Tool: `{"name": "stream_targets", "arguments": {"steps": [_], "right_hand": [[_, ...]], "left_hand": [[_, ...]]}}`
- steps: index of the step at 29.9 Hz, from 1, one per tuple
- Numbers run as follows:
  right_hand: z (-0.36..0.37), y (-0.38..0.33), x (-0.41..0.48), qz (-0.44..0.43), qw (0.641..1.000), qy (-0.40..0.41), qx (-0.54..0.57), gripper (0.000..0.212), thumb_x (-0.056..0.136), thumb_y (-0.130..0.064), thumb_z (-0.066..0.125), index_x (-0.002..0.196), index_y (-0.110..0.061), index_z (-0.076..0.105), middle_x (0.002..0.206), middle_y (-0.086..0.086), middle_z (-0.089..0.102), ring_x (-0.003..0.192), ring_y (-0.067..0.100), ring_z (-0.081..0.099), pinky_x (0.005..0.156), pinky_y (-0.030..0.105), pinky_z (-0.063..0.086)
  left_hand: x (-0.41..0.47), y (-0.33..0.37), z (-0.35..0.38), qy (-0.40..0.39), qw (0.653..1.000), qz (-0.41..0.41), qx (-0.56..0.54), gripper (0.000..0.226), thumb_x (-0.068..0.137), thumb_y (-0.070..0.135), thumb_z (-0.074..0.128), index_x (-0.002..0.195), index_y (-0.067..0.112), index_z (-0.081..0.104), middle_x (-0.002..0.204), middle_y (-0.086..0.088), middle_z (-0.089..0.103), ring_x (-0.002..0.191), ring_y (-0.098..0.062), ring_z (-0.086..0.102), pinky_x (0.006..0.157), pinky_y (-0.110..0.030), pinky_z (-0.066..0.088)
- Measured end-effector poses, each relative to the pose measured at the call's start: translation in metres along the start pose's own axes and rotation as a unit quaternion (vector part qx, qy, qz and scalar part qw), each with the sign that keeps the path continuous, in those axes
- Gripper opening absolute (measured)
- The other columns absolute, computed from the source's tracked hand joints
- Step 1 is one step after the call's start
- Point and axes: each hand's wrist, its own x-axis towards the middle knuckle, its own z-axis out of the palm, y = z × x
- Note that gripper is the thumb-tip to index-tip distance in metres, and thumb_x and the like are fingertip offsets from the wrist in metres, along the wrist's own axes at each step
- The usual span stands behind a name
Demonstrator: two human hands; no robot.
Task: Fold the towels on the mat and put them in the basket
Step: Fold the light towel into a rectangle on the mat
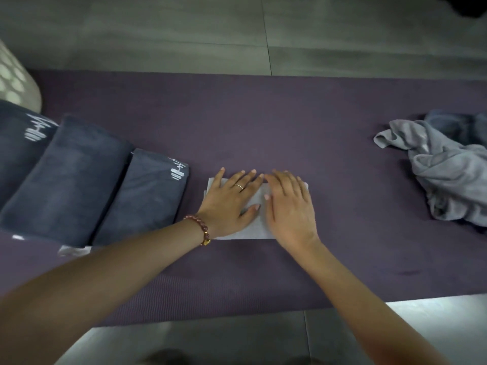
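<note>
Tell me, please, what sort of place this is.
Probably a room indoors, maybe a home: a purple mat lies on a grey tiled floor, with folded dark towels and a pale perforated basket at one end.

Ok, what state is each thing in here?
Pale towel: folded, flat on the mat.
Left grip: open, pressing flat on it.
Right grip: open, pressing flat on it.
Dark towels: three, folded, side by side.
Grey towels: crumpled heap, unfolded.
Basket: only an edge shows, contents unseen.

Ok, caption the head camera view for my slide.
Left hand and right hand press flat a small folded pale grey towel on the purple mat, beside folded dark grey towels.
</note>
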Motion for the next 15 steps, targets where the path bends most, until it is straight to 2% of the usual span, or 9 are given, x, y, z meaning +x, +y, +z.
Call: {"name": "stream_targets", "arguments": {"steps": [2, 5, 9, 11, 13, 15], "right_hand": [[0.010, -0.006, -0.016, -0.003, 0.998, -0.062, -0.005, 0.052, 0.094, -0.032, 0.031, 0.132, -0.005, 0.052, 0.135, 0.010, 0.054, 0.128, 0.028, 0.048, 0.112, 0.043, 0.022], [0.021, -0.003, -0.017, 0.010, 0.991, -0.128, -0.026, 0.058, 0.093, -0.039, 0.029, 0.138, -0.007, 0.046, 0.142, 0.010, 0.048, 0.133, 0.029, 0.042, 0.114, 0.044, 0.016], [0.015, 0.001, -0.012, 0.000, 0.989, -0.146, -0.019, 0.061, 0.093, -0.044, 0.027, 0.139, -0.009, 0.045, 0.142, 0.010, 0.047, 0.133, 0.030, 0.042, 0.114, 0.043, 0.013], [0.013, 0.007, -0.021, 0.002, 0.991, -0.132, -0.015, 0.065, 0.093, -0.049, 0.027, 0.142, -0.008, 0.041, 0.146, 0.012, 0.042, 0.137, 0.029, 0.037, 0.116, 0.040, 0.012], [0.012, 0.015, -0.032, 0.036, 0.992, -0.123, 0.008, 0.074, 0.091, -0.056, 0.025, 0.147, -0.007, 0.030, 0.153, 0.011, 0.030, 0.143, 0.026, 0.023, 0.118, 0.036, 0.009], [0.013, 0.023, -0.037, 0.065, 0.988, -0.130, 0.051, 0.085, 0.086, -0.065, 0.020, 0.151, -0.011, 0.016, 0.159, 0.005, 0.014, 0.147, 0.020, 0.006, 0.117, 0.032, 0.010]], "left_hand": [[0.001, -0.003, 0.000, 0.005, 1.000, 0.010, -0.003, 0.072, 0.087, 0.055, 0.008, 0.152, 0.024, 0.013, 0.157, 0.003, 0.020, 0.144, -0.015, 0.019, 0.117, -0.050, 0.003], [0.001, -0.008, -0.001, 0.010, 0.999, 0.017, -0.029, 0.070, 0.087, 0.049, 0.012, 0.150, 0.022, 0.020, 0.155, 0.004, 0.025, 0.142, -0.013, 0.025, 0.118, -0.044, 0.005], [-0.002, -0.004, -0.009, 0.006, 0.998, 0.017, -0.052, 0.070, 0.086, 0.049, 0.013, 0.150, 0.021, 0.023, 0.155, 0.004, 0.026, 0.141, -0.013, 0.025, 0.118, -0.039, 0.006], [-0.009, -0.005, -0.010, 0.019, 0.998, 0.024, -0.049, 0.068, 0.089, 0.048, 0.016, 0.149, 0.019, 0.024, 0.155, 0.001, 0.027, 0.142, -0.015, 0.026, 0.118, -0.039, 0.007], [-0.024, -0.014, -0.005, 0.018, 0.998, 0.029, -0.043, 0.065, 0.092, 0.046, 0.019, 0.150, 0.016, 0.022, 0.156, -0.003, 0.022, 0.144, -0.018, 0.020, 0.119, -0.037, 0.006], [-0.041, -0.024, 0.001, 0.007, 0.999, 0.015, -0.048, 0.066, 0.094, 0.048, 0.014, 0.151, 0.016, 0.010, 0.159, -0.002, 0.007, 0.146, -0.015, 0.003, 0.119, -0.032, -0.001]]}}
